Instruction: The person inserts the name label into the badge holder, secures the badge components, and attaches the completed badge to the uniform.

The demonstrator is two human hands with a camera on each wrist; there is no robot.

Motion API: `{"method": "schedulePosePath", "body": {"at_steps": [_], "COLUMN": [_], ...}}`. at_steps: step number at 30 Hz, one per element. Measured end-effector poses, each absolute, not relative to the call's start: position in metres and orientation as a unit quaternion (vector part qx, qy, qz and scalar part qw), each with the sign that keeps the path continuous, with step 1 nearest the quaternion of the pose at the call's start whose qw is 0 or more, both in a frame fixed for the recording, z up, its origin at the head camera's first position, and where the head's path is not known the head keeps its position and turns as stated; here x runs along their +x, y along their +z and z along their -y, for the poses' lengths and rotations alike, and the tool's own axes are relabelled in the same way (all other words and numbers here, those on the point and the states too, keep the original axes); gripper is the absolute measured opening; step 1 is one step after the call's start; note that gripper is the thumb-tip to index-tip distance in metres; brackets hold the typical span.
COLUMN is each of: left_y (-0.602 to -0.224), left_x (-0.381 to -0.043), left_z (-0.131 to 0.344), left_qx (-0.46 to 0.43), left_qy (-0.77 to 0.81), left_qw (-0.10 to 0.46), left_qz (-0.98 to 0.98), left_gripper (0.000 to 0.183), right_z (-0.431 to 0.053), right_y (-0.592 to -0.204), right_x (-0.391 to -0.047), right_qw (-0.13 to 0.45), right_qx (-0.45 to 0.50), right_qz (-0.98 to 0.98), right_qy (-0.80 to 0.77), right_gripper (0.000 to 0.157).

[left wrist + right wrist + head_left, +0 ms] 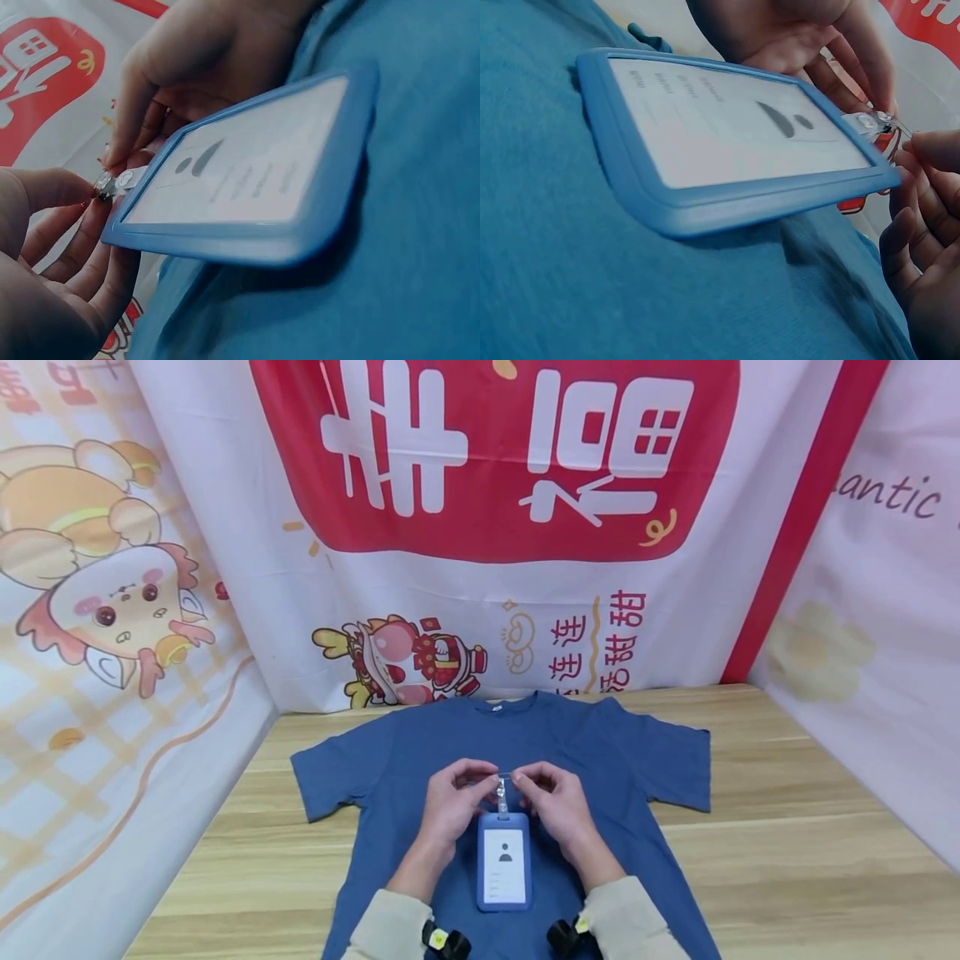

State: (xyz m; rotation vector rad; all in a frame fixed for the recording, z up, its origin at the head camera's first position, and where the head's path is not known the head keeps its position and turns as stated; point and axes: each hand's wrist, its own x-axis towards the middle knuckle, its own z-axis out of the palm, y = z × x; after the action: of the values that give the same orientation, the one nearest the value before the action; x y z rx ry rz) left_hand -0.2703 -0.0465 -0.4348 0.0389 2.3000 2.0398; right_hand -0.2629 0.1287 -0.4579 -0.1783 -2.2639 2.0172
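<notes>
A blue ID badge holder (504, 903) with a white card (505, 868) lies over the blue T-shirt (420, 743). From its top runs a clear strap (503, 803) to a small metal clip (885, 118) with a thin pin (903, 129). My left hand (452, 802) pinches the clip end between thumb and fingertips. On the other side, my right hand (557, 797) pinches the thin pin, thumb against fingers. Both wrist views show the holder tilted, its clip end raised off the shirt. Whether the pin is unfastened is too small to tell.
The T-shirt is spread on a wood-grain table (765, 793), its collar (498, 706) at the far edge. Printed cloths hang behind and at both sides, including a white and red backdrop (495, 535). Black wrist cameras (447, 941) sit at the cuffs.
</notes>
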Motion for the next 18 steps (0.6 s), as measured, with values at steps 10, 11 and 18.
{"method": "schedulePosePath", "body": {"at_steps": [10,11,18], "left_y": [-0.4369,-0.437,-0.4389], "left_x": [-0.2672,-0.2673,-0.2675], "left_z": [0.0402,0.0397,0.0365], "left_qx": [0.055,0.054,0.057], "left_qy": [0.61,0.611,0.604], "left_qw": [-0.027,-0.031,-0.045], "left_qz": [-0.79,-0.789,-0.793], "left_gripper": [0.015,0.014,0.014], "right_z": [-0.1275,-0.1271,-0.1274], "right_y": [-0.4591,-0.4589,-0.4576], "right_x": [-0.2624,-0.2621,-0.2617], "right_qw": [0.055,0.054,0.054], "right_qx": [-0.049,-0.049,-0.051], "right_qz": [0.74,0.74,0.741], "right_qy": [0.669,0.668,0.668], "right_gripper": [0.017,0.017,0.017]}}
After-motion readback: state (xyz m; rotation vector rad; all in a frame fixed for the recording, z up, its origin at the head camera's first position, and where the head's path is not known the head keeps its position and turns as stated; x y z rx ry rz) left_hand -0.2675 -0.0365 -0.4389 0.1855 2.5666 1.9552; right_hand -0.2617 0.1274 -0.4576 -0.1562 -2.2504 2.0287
